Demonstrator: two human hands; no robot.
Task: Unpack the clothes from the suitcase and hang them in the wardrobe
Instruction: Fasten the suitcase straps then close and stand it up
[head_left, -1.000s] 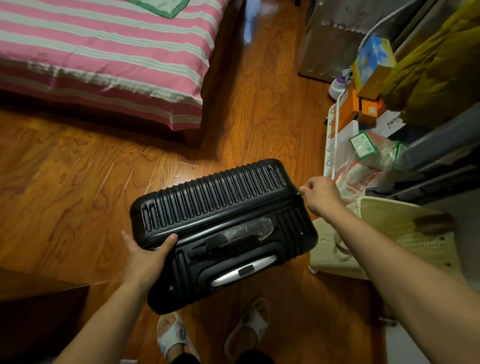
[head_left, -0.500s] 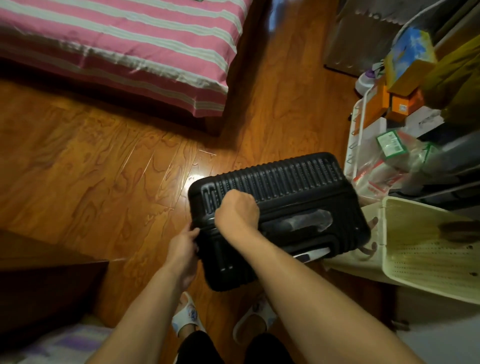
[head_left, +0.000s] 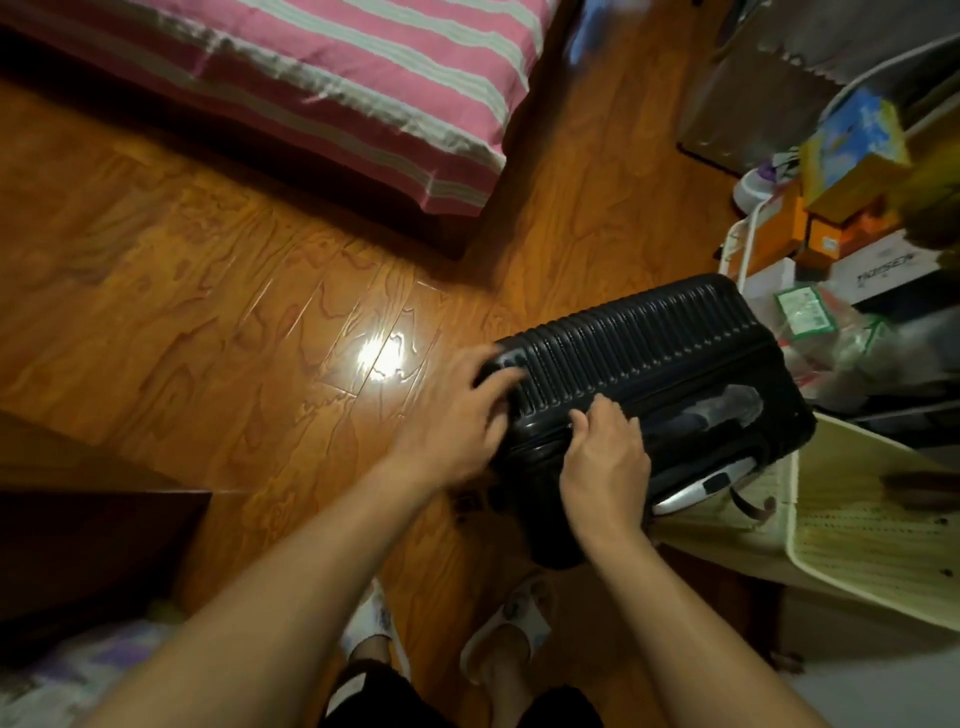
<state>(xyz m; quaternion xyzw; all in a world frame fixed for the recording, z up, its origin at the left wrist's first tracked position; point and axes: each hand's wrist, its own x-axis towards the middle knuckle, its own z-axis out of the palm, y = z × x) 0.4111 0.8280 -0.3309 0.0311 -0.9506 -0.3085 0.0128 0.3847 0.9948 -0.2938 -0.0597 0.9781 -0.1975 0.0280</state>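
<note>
Suitcase (head_left: 654, 364) closed, standing on wood floor (head_left: 234, 322), under both hands. Left hand (head_left: 452, 415) spread on its left end, fingers loosely bent over the corner, motion-blurred. Right hand (head_left: 605, 457) just right of that, fingers curled, pinching at the seam; what's pinched can't be made out. Cream basket (head_left: 852, 540) right of right hand, touching suitcase.

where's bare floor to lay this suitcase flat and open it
The widest bare patch of wooden floor lies left of the suitcase, bordered by the striped bed above and dark furniture below. The right is crowded: a cream basket touches the case, with a cluttered rack behind it.
</note>
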